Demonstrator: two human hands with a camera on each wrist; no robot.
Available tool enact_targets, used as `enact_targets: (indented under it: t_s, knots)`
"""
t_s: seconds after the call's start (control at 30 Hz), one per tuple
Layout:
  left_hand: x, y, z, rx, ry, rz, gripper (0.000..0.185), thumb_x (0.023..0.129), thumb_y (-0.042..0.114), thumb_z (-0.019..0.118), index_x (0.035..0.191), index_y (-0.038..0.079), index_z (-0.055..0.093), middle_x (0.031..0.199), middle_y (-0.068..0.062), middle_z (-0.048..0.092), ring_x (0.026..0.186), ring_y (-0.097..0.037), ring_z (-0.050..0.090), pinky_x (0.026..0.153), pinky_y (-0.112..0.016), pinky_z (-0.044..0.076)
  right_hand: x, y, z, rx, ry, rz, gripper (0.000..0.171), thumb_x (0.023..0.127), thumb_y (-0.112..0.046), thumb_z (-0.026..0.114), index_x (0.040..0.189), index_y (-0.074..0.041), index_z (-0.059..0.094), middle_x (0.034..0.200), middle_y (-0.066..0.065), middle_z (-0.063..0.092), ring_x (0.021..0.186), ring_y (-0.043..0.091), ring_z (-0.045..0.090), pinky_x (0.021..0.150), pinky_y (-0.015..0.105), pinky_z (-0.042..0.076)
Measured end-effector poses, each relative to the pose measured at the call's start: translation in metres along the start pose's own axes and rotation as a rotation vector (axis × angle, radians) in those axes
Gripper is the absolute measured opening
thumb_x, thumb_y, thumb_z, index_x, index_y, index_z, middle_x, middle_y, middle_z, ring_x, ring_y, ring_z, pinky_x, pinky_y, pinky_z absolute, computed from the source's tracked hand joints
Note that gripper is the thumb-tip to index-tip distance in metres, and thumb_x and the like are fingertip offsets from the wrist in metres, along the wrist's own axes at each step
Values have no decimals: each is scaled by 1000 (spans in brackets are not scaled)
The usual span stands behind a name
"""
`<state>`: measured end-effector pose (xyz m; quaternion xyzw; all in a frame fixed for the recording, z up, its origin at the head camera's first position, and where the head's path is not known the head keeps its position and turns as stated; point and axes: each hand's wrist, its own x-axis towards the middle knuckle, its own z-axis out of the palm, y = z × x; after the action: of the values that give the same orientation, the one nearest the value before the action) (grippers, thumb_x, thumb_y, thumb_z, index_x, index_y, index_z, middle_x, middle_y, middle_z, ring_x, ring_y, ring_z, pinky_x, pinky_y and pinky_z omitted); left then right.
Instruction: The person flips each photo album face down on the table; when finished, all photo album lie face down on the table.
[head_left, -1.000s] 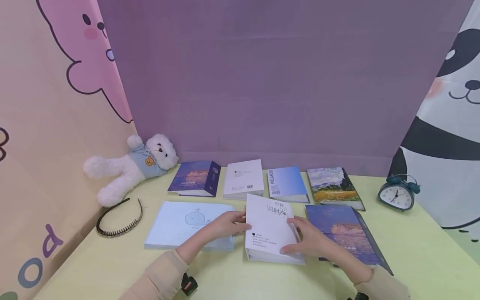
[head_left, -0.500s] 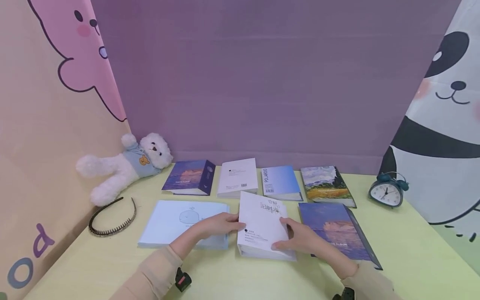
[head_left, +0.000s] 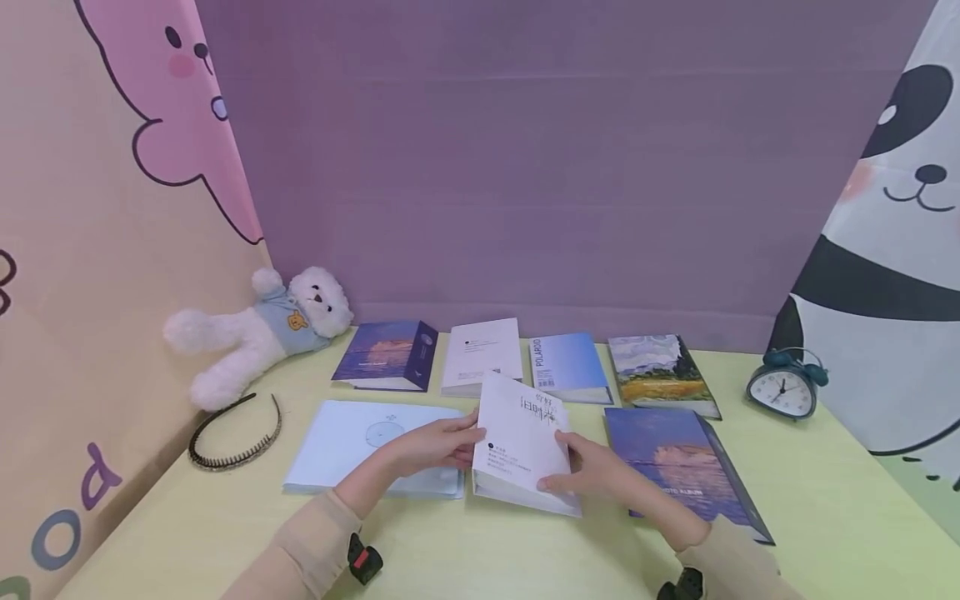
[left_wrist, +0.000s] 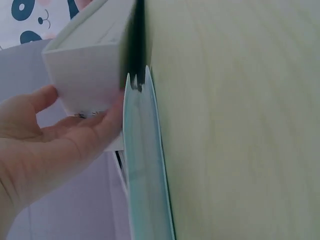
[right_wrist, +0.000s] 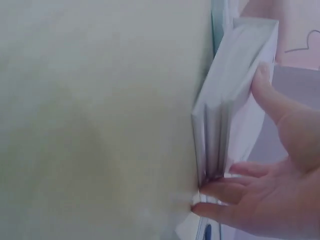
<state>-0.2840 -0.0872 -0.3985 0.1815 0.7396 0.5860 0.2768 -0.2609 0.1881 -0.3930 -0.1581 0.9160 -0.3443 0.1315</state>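
Observation:
Both hands hold a thick white album with dark printed characters on its cover, near the middle of the table. My left hand grips its left edge, thumb at the cover; in the left wrist view the fingers reach under the white spine, which is raised off the table. At the right edge is my right hand, its thumb on the cover and its fingers at the lower edge in the right wrist view. A pale blue whale album lies under my left hand, and a purple-blue photo album beside my right.
Behind stand a sunset-cover album, another white album, a blue Polaroid album and a landscape-cover album, in a row. A teddy bear and headband lie left; an alarm clock stands right on the table.
The white album has risen a little and turned slightly, its left side lifting, with both hands keeping their hold. The head view has swung left and back.

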Motion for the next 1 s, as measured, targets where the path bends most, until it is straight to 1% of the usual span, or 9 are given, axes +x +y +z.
enact_targets:
  t_s: [0.1,0.17,0.23,0.37,0.5,0.6,0.7,0.87,1.0]
  knots:
    - [-4,3,0,9,4,-1,66,99,38,46,152,15,14,126,-13,59,113,-23,59,96,-37,48,1,1,-2,23,-26,-27,93,77,-44,75,144,4,31,146,28,31,134,44,32,106,58,31]
    - [-6,5,0,25,23,-7,70,97,40,49,152,15,15,122,-12,62,108,-21,61,95,-37,49,1,-2,-4,-5,-22,-69,89,77,-44,75,142,2,36,149,28,26,135,47,26,105,63,27]
    - [-6,6,1,29,48,-9,74,95,42,52,151,11,16,122,-13,62,104,-21,63,93,-36,51,0,-8,-4,-41,-1,-128,81,77,-43,75,139,-1,44,149,26,27,136,47,25,104,64,26]
    - [-6,9,2,17,86,3,72,95,44,50,148,4,22,121,-15,60,98,-22,65,87,-36,53,-4,-25,-4,-42,30,-267,63,81,-38,72,130,-3,55,142,21,42,130,44,36,98,59,39]
    - [-5,10,0,-26,84,29,58,99,44,40,139,2,40,113,-15,61,91,-21,66,84,-36,55,-6,-41,-2,6,76,-341,52,87,-32,66,128,-2,56,132,21,52,120,41,50,91,50,49]
    - [-6,10,-2,-84,84,41,52,100,42,38,129,0,50,107,-14,60,86,-19,67,83,-35,56,-6,-47,0,36,132,-340,47,90,-30,63,127,-1,57,128,20,55,115,38,55,90,47,51]
    - [-7,10,-3,-130,94,48,49,100,38,40,126,-2,52,104,-12,60,83,-16,66,83,-34,56,-5,-50,2,74,153,-304,46,92,-30,60,129,-3,56,130,19,54,115,38,55,90,46,51]
    - [-9,11,-4,-154,90,88,45,101,32,41,129,-1,51,104,-9,60,84,-14,66,84,-33,55,-3,-53,4,129,161,-241,48,93,-34,58,132,-6,53,133,18,51,117,39,53,89,45,52]
    - [-11,14,-4,-145,75,115,44,101,31,41,135,3,48,110,-11,61,89,-15,66,88,-33,53,-3,-55,5,146,181,-218,48,94,-35,56,132,-6,54,131,16,52,119,38,51,91,45,50]
